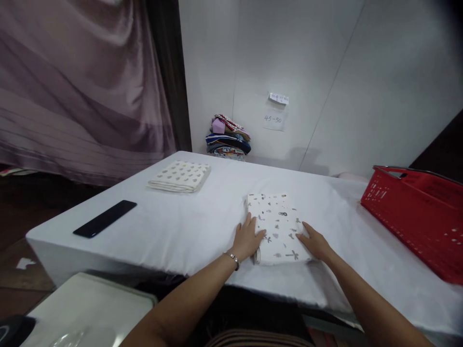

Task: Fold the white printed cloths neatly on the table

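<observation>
A folded white cloth [277,224] with small grey and brown printed figures lies flat on the white-covered table [170,226], close to its front edge. On its left side rests my left hand [248,237], fingers spread and thumb over the top; a bracelet circles that wrist. My right hand [315,242] touches the opposite side, its thumb and forefinger apart on the fabric. Neither hand visibly grips the cloth. A second folded cloth [183,176], cream with rows of grey motifs, lies farther back on the left.
A red plastic basket [415,212] stands at the table's right. Toward the left edge lies a dark flat phone-like object [105,219]. Behind the table a stack of folded textiles [228,137] rises against the wall. A pale surface [90,308] sits below at lower left.
</observation>
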Available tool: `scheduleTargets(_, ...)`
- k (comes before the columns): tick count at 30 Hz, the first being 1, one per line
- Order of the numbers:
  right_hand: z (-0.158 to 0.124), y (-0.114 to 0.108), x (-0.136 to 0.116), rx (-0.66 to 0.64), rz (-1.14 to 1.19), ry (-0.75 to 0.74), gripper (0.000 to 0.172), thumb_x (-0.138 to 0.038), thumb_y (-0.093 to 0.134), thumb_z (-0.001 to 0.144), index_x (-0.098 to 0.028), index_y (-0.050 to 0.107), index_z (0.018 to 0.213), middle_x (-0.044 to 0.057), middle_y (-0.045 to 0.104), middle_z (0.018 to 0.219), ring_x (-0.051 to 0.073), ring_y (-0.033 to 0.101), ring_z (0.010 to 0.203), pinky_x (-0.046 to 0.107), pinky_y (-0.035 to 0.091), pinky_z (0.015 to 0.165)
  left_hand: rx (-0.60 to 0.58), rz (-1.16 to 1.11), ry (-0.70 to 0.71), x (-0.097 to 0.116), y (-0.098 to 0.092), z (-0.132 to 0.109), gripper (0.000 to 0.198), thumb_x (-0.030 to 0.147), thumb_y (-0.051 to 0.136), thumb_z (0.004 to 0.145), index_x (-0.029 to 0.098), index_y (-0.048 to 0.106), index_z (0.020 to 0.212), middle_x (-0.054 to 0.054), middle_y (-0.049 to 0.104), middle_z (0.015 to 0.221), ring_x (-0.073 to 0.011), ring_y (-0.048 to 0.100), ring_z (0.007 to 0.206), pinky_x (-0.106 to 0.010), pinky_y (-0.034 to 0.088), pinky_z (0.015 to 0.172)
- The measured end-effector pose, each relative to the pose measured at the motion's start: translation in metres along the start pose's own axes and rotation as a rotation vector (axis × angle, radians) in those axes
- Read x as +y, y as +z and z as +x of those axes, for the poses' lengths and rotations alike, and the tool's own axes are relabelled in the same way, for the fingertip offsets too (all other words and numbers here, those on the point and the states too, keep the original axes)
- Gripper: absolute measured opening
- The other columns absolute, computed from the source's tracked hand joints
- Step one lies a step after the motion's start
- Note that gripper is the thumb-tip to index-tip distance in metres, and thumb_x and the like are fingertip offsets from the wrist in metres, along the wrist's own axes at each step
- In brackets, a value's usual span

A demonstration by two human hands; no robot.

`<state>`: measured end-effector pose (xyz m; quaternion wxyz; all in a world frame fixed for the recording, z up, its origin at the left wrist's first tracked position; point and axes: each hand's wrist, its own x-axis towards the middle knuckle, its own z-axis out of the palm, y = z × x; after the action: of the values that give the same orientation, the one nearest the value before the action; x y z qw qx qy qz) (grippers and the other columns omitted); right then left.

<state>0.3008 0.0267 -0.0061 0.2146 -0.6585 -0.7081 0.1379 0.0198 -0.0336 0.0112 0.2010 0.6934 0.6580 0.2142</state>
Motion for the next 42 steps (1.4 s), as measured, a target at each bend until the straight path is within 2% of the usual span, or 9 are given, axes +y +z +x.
scheduleTargets(3, 0.022, -0.017, 0.013, -0.057, 0.025, 0.022, 0.064, -0.046, 0.055, 0.077, -0.017, 0.045, 0.132, 0.012, 0.062, 0.116, 0.025, 0.06, 0.1, 0.036, 0.046, 0.086, -0.047, -0.009, 0.039, 0.011, 0.0, -0.005, 0.064, 0.057, 0.028, 0.086, 0.017, 0.034, 0.136, -0.012, 0.016, 0.151, -0.0242, 0.02, 0.137, -0.043, 0.02, 0.109)
scheduleTargets(8, 0.049, -0.044, 0.03, 0.046, -0.143, 0.093, 0.059, -0.035, 0.054, 0.077, -0.011, 0.047, 0.13, 0.017, 0.061, 0.114, 0.028, 0.058, 0.104, 0.04, 0.044, 0.089, -0.167, -0.036, 0.232, 0.028, 0.002, -0.014, 0.057, 0.055, 0.039, 0.084, 0.025, 0.041, 0.132, -0.005, 0.027, 0.148, -0.024, 0.032, 0.132, -0.04, 0.028, 0.107)
scheduleTargets(12, 0.024, -0.034, 0.001, 0.112, -0.02, -0.066, 0.045, -0.035, 0.048, 0.079, -0.016, 0.056, 0.12, 0.012, 0.057, 0.123, 0.026, 0.053, 0.112, 0.039, 0.043, 0.093, -0.033, -0.09, 0.25, 0.016, -0.005, 0.002, 0.04, 0.037, 0.042, 0.087, 0.029, 0.048, 0.126, 0.003, 0.042, 0.139, -0.0179, 0.04, 0.126, -0.031, 0.033, 0.105)
scheduleTargets(16, -0.031, -0.016, -0.036, 0.095, 0.179, -0.251, 0.037, -0.043, 0.044, 0.084, -0.02, 0.062, 0.107, 0.008, 0.063, 0.114, 0.023, 0.056, 0.108, 0.038, 0.046, 0.091, 0.144, -0.007, 0.207, -0.008, -0.019, 0.037, 0.036, 0.021, 0.043, 0.084, 0.023, 0.054, 0.119, -0.002, 0.051, 0.13, -0.0174, 0.042, 0.122, -0.03, 0.032, 0.106)
scheduleTargets(22, -0.084, -0.003, -0.049, 0.117, -0.016, -0.48, 0.036, -0.038, 0.046, 0.087, -0.021, 0.059, 0.116, 0.01, 0.06, 0.117, 0.025, 0.055, 0.108, 0.043, 0.045, 0.093, 0.115, 0.152, 0.284, -0.022, -0.023, 0.08, 0.052, 0.005, 0.035, 0.08, 0.023, 0.048, 0.127, 0.0, 0.042, 0.139, -0.0167, 0.03, 0.13, -0.035, 0.028, 0.108)
scheduleTargets(26, -0.091, 0.002, -0.048, 0.125, -0.083, -0.511, 0.034, -0.032, 0.045, 0.087, -0.019, 0.059, 0.115, 0.011, 0.061, 0.112, 0.025, 0.056, 0.104, 0.042, 0.047, 0.09, 0.072, 0.202, 0.347, -0.026, -0.02, 0.098, 0.052, 0.002, 0.034, 0.079, 0.025, 0.055, 0.12, 0.002, 0.047, 0.135, -0.0166, 0.03, 0.13, -0.036, 0.029, 0.107)
scheduleTargets(30, -0.091, 0.002, -0.05, 0.104, -0.037, -0.44, 0.032, -0.033, 0.043, 0.089, -0.019, 0.06, 0.112, 0.011, 0.061, 0.109, 0.024, 0.056, 0.102, 0.04, 0.049, 0.088, 0.074, 0.203, 0.412, -0.032, -0.023, 0.107, 0.046, 0.003, 0.034, 0.079, 0.025, 0.063, 0.107, 0.001, 0.055, 0.126, -0.0187, 0.035, 0.126, -0.036, 0.035, 0.103)
scheduleTargets(36, -0.083, 0.0, -0.056, 0.057, -0.064, -0.362, 0.03, -0.035, 0.042, 0.088, -0.021, 0.062, 0.106, 0.009, 0.062, 0.105, 0.023, 0.057, 0.099, 0.037, 0.049, 0.086, 0.037, 0.203, 0.463, -0.035, -0.03, 0.112, 0.043, 0.003, 0.036, 0.078, 0.024, 0.064, 0.105, 0.0, 0.054, 0.127, -0.0185, 0.034, 0.127, -0.035, 0.033, 0.105)
scheduleTargets(42, -0.073, 0.0, -0.063, 0.007, -0.171, -0.322, 0.03, -0.035, 0.04, 0.089, -0.023, 0.064, 0.102, 0.007, 0.063, 0.096, 0.022, 0.059, 0.091, 0.033, 0.05, 0.074, -0.027, 0.247, 0.527, -0.036, -0.035, 0.119, 0.037, 0.006, 0.037, 0.082, 0.024, 0.065, 0.099, -0.002, 0.051, 0.129, -0.0188, 0.031, 0.128, -0.035, 0.033, 0.103)
